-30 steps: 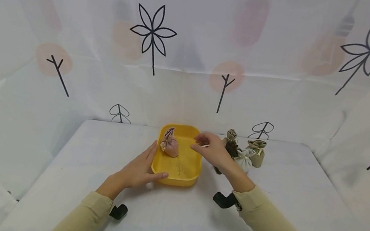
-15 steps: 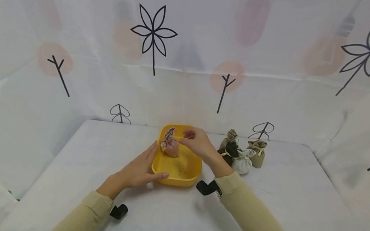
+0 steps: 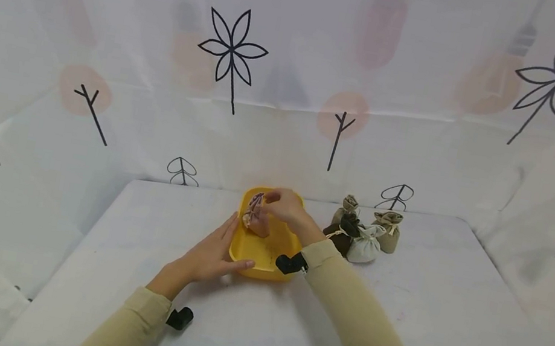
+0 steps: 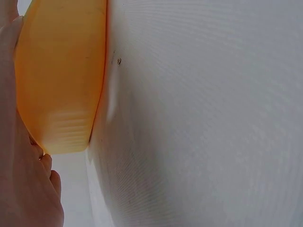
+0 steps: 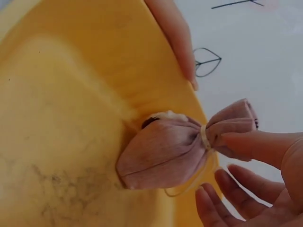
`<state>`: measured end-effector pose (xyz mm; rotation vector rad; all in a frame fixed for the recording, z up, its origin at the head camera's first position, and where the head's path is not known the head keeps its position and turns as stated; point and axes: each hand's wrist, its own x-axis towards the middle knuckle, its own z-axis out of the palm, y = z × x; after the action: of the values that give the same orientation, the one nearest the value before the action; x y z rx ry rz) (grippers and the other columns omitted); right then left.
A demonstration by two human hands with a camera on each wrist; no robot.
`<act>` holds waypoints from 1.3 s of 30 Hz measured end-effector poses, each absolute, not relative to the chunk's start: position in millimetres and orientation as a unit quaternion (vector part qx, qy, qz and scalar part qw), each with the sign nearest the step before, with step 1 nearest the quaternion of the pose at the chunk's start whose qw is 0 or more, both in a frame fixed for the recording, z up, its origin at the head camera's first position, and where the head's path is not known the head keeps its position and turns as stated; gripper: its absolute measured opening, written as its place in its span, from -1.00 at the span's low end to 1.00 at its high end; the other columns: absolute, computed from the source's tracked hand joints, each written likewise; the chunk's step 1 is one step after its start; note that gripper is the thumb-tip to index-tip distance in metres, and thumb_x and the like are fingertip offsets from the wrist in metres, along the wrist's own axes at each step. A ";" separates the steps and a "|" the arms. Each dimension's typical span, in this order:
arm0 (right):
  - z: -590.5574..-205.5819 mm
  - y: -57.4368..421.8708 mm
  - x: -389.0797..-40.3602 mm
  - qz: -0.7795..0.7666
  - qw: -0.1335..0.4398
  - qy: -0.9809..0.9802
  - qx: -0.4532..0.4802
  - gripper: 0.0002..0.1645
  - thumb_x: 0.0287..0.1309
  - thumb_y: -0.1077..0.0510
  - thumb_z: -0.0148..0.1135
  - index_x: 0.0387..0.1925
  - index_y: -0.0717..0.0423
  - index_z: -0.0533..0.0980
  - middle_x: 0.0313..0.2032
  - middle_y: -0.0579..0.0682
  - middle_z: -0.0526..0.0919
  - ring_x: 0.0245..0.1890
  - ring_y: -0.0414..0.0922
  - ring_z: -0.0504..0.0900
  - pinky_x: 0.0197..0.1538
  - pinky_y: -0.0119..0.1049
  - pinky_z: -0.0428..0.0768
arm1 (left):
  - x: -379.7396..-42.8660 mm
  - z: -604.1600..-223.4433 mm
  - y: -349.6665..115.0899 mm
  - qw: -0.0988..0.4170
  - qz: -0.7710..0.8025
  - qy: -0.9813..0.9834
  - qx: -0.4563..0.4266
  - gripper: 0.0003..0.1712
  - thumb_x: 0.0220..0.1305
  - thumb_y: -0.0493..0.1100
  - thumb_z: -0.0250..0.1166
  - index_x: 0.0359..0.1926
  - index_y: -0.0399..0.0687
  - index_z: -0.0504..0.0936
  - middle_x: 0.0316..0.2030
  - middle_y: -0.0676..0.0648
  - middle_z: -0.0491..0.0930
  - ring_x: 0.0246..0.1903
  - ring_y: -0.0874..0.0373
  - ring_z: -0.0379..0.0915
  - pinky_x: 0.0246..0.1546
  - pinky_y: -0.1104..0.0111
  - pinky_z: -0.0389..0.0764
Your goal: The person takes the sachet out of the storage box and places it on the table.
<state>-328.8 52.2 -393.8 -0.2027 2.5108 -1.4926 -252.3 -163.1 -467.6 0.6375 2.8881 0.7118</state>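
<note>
A yellow plastic tray (image 3: 244, 247) stands at the back of the white table. My left hand (image 3: 206, 254) steadies it, with straight fingers along the left side and the thumb at the near rim. Inside, against the left wall, leans a pink cloth drawstring pouch (image 5: 161, 153) tied with a pale cord. My right hand (image 3: 285, 206) reaches over the tray to this pouch. In the right wrist view its thumb (image 5: 260, 144) touches the gathered neck, while the visible fingertips (image 5: 222, 177) stay apart from the cloth. Part of the pouch is hidden in the head view.
Right of the tray stand several more pouches: a white one (image 3: 365, 246), a dark brown one (image 3: 340, 239) and olive-beige ones, including one at the far right (image 3: 389, 234). Dark specks lie on the tray's floor. A patterned white cloth (image 3: 283, 137) hangs behind the table.
My right hand has moved left from the tray's right edge to the pink pouch, uncovering the pouches on the right. My left hand has stayed on the tray.
</note>
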 end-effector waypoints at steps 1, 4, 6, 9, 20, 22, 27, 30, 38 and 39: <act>-394.9 51.0 -329.4 -0.504 0.106 0.854 -0.070 -0.44 0.25 0.22 0.34 0.26 0.32 0.50 0.20 0.23 0.59 0.22 0.13 0.54 0.32 0.01 0.52 | -252.2 -467.8 -163.3 0.049 0.232 0.949 0.209 0.42 0.14 0.72 0.02 0.65 -0.03 -0.34 0.64 0.00 -0.37 0.60 0.01 -0.22 0.56 0.08 0.00; -400.3 48.5 -331.7 -0.491 0.103 0.861 -0.078 -0.40 0.18 0.22 0.36 0.25 0.32 0.51 0.20 0.23 0.59 0.22 0.13 0.54 0.32 0.00 0.52 | -252.5 -468.7 -163.8 0.048 0.230 0.949 0.209 0.42 0.13 0.73 0.02 0.65 -0.02 -0.34 0.64 0.02 -0.38 0.60 0.03 -0.23 0.56 0.10 0.00; -404.4 46.7 -333.3 -0.487 0.103 0.863 -0.086 -0.39 0.16 0.23 0.35 0.26 0.31 0.52 0.20 0.23 0.59 0.22 0.13 0.54 0.32 0.00 0.52 | -252.4 -468.4 -163.8 0.049 0.229 0.949 0.208 0.42 0.13 0.73 0.02 0.65 0.00 -0.35 0.64 0.03 -0.38 0.60 0.04 -0.23 0.56 0.11 0.00; -409.2 43.4 -335.5 -0.479 0.106 0.867 -0.088 -0.39 0.15 0.23 0.34 0.26 0.28 0.52 0.18 0.21 0.60 0.21 0.13 0.54 0.34 0.01 0.50 | -252.0 -468.4 -164.1 0.050 0.228 0.950 0.207 0.42 0.12 0.74 0.01 0.65 0.01 -0.36 0.64 0.04 -0.39 0.60 0.04 -0.23 0.56 0.12 0.00; -414.2 35.3 -337.5 -0.457 0.090 0.880 -0.097 -0.51 0.25 0.19 0.37 0.19 0.28 0.59 0.12 0.20 0.63 0.16 0.11 0.57 0.29 -0.04 0.55 | -252.0 -467.3 -163.2 0.049 0.229 0.949 0.211 0.41 0.13 0.73 0.01 0.65 -0.01 -0.33 0.64 0.03 -0.39 0.60 0.02 -0.21 0.56 0.11 0.02; -414.5 35.1 -338.0 -0.454 0.087 0.882 -0.094 -0.51 0.27 0.19 0.35 0.20 0.29 0.58 0.14 0.21 0.63 0.17 0.12 0.56 0.30 -0.03 0.54 | -252.4 -467.3 -163.2 0.048 0.229 0.949 0.211 0.41 0.14 0.73 0.01 0.65 -0.01 -0.33 0.64 0.03 -0.38 0.60 0.01 -0.20 0.56 0.10 0.02; -412.8 36.7 -339.5 -0.441 0.072 0.888 -0.107 -0.58 0.28 0.18 0.31 0.11 0.31 0.63 0.09 0.23 0.66 0.11 0.13 0.59 0.26 -0.03 0.57 | -252.8 -466.7 -163.2 0.049 0.227 0.950 0.209 0.41 0.13 0.73 0.01 0.65 0.00 -0.33 0.64 0.03 -0.37 0.60 0.02 -0.20 0.56 0.10 0.02; -411.5 39.8 -340.3 -0.441 0.065 0.888 -0.115 -0.64 0.29 0.18 0.30 0.05 0.29 0.67 0.04 0.21 0.69 0.06 0.11 0.60 0.23 -0.04 0.59 | -252.2 -465.5 -163.1 0.048 0.226 0.950 0.211 0.41 0.14 0.72 0.01 0.65 -0.02 -0.33 0.64 0.00 -0.36 0.60 0.01 -0.19 0.55 0.10 0.03; -403.7 49.8 -336.3 -0.457 0.077 0.878 -0.116 -0.63 0.34 0.16 0.29 0.09 0.27 0.65 0.08 0.19 0.67 0.11 0.09 0.58 0.24 -0.04 0.58 | -249.5 -461.8 -162.2 0.043 0.237 0.946 0.215 0.40 0.18 0.67 0.08 0.65 -0.08 -0.30 0.65 -0.08 -0.31 0.59 -0.05 -0.17 0.55 0.04 0.04; -402.1 50.6 -335.6 -0.458 0.076 0.878 -0.117 -0.63 0.34 0.16 0.29 0.10 0.27 0.64 0.08 0.19 0.67 0.11 0.09 0.58 0.24 -0.04 0.58 | -249.3 -461.5 -162.3 0.042 0.239 0.946 0.216 0.40 0.18 0.66 0.08 0.65 -0.09 -0.30 0.64 -0.08 -0.31 0.59 -0.05 -0.17 0.55 0.04 0.04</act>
<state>-335.6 50.6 -402.1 -0.3505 2.6316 -1.3731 -249.3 -162.3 -461.5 0.6622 2.8939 0.7303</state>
